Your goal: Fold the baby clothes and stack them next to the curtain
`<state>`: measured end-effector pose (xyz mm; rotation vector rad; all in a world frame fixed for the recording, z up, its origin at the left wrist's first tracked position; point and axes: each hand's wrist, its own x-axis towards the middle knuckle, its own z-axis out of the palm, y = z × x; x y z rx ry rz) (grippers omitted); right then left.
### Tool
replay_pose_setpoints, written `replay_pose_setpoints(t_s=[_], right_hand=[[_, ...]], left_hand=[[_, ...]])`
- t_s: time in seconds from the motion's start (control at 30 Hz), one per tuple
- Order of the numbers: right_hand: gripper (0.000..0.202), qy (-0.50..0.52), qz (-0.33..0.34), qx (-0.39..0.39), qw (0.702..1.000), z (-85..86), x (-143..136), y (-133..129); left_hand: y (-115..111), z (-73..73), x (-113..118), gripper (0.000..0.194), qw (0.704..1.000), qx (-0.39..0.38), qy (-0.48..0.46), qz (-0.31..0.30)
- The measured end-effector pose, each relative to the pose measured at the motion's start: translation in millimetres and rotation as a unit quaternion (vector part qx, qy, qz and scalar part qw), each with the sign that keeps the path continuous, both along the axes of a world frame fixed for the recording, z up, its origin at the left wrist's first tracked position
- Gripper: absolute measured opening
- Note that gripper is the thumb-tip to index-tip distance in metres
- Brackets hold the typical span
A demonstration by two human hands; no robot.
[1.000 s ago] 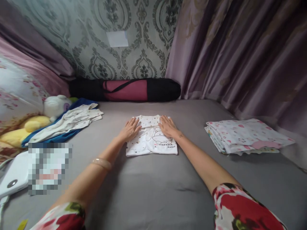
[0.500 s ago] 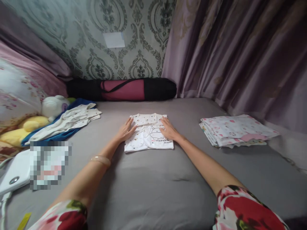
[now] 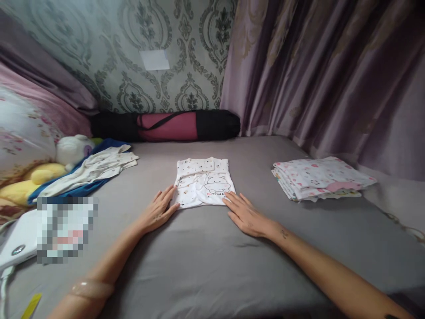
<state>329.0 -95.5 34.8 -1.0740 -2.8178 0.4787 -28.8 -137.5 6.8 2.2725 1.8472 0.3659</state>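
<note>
Seen from the head camera, a small white folded garment (image 3: pixel 204 182) lies flat in the middle of a bed (image 3: pixel 212 257) covered by a smooth grey sheet. The garment is soft cotton, a neat rectangle with tiny scattered dots and a cartoon animal printed over a line of lettering too small to read.

The left hand (image 3: pixel 158 212) lies palm down on the sheet, fingers spread and straight, its fingertips at the garment's near left corner; whether they actually touch the cloth is hard to tell. The right hand (image 3: pixel 246 215) lies flat the same way, fingers extended, tips just at the near right corner. Both hands are open and grip nothing. A pale bangle (image 3: pixel 91 289) circles the left forearm.

To the right sits a stack of folded printed cloths (image 3: pixel 320 179). At the left lie loose pale garments (image 3: pixel 96 166) over blue fabric, beside a plush toy (image 3: pixel 71 149). A black and pink rolled bag (image 3: pixel 166 125) rests against the patterned wall. A pixelated patch hides part of a white device (image 3: pixel 16 246), which the left edge cuts off.
</note>
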Motion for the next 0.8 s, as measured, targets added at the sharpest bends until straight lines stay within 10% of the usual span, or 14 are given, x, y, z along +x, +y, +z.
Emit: replay_pose_setpoints(t_s=[0.37,0.8], right_hand=[[0.046,0.009,0.015,0.032,0.999,-0.2,18,-25],[0.041,0.058,-0.024,0.056,0.996,-0.4,19,-10]], left_hand=[[-42,14.0,9,0.045,0.994,0.054,-0.072,-0.056],[-8,23.5,10,0.029,0.983,0.149,-0.084,0.075]])
